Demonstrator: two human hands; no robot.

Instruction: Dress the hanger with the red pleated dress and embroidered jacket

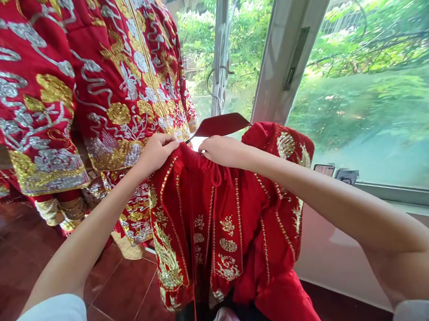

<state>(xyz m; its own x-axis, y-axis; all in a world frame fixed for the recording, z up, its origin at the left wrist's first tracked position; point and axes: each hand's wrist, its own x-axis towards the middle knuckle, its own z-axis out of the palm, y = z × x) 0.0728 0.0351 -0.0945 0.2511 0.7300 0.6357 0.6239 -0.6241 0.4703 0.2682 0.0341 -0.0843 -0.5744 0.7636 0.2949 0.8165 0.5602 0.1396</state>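
A red skirt (203,218) with gold and silver embroidery and beaded lines hangs in front of me, its gathered waist at the top. My left hand (158,153) pinches the left end of the waist. Nearer the middle, the fingers of my right hand (223,151) are closed on the same waist edge. A red drawstring loop (216,175) dangles just below my right hand. Behind both hands rises a stiff red collar (222,125). A red embroidered garment (289,147) on the right lies partly behind my right forearm.
Large red jackets (123,74) with gold and silver embroidery stand at the left. A wire hanger hook (213,86) is by the window frame (278,47). Two phone-like objects, one a pinkish phone (324,170), rest on the sill at the right. Dark red tiles (117,290) cover the floor.
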